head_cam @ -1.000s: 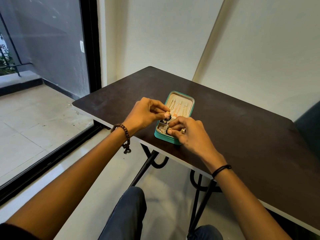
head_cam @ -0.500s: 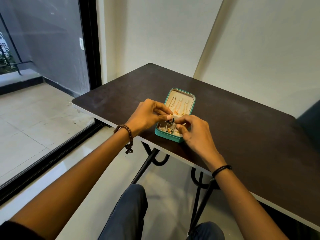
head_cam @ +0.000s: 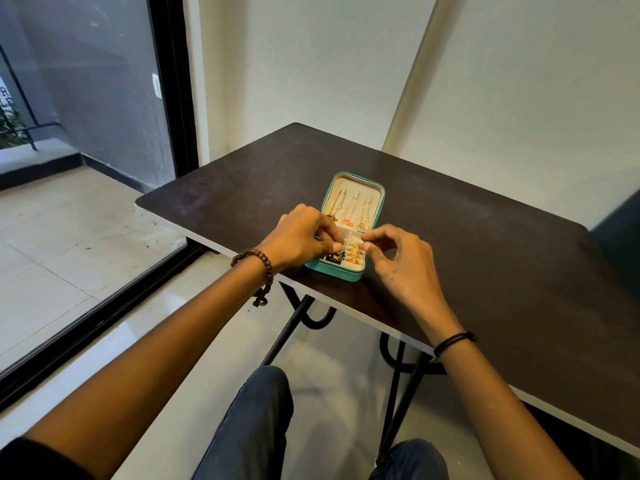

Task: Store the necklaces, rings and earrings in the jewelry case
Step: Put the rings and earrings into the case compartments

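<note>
A dark brown table with a pale edge stood on black metal legs in the corner of a room with plain off-white walls. To its left was a glass door in a black frame, with a tiled floor outside. The person sat at the near edge, and their knees in dark trousers showed below it. The teal jewelry case lay open on the table close to that near edge, its lid folded back flat and its lining cream. Three gold necklaces hung side by side inside the lid. Gold rings sat in a row in the right part of the base, and a dark earring lay in the near left compartment. The left hand, with a brown bead bracelet on its wrist, reached in from the case's left side. Its fingers were curled, and the thumb and forefinger tips were down over the left compartment just above the dark earring. Whether they gripped it could not be told. The right hand, with a thin black band on its wrist, came in from the right. Its thumb and forefinger tips were drawn together at the case's right rim and its other fingers were loosely curled. Whether those tips pinched anything could not be told either. Both forearms stretched forward over the table's edge.
</note>
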The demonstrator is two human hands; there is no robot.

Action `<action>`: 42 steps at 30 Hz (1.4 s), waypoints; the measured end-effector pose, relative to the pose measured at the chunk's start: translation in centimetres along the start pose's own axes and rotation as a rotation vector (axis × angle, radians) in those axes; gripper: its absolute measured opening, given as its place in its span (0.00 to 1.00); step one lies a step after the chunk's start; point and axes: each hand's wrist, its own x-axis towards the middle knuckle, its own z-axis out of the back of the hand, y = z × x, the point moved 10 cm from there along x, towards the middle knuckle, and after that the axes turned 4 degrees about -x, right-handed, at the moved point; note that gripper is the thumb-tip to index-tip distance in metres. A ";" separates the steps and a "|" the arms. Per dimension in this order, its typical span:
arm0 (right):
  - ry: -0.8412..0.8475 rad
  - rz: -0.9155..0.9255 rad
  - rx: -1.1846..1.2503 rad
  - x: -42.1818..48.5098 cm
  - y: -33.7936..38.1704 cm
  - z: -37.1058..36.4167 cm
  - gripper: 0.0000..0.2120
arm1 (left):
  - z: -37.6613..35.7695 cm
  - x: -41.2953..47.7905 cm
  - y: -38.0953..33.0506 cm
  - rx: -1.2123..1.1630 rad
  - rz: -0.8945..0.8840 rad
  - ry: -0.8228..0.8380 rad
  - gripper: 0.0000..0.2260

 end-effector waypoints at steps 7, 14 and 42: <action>0.018 -0.009 0.013 -0.3 -0.2 -0.3 0.08 | -0.1 0.6 -0.1 0.151 -0.060 -0.034 0.09; 0.036 -0.010 0.015 -0.6 -0.5 -0.7 0.07 | 0.2 0.9 0.3 0.208 -0.067 -0.069 0.09; 0.043 0.050 0.011 -0.7 0.5 -1.9 0.06 | 2.5 -2.2 1.6 0.043 -0.024 -0.361 0.11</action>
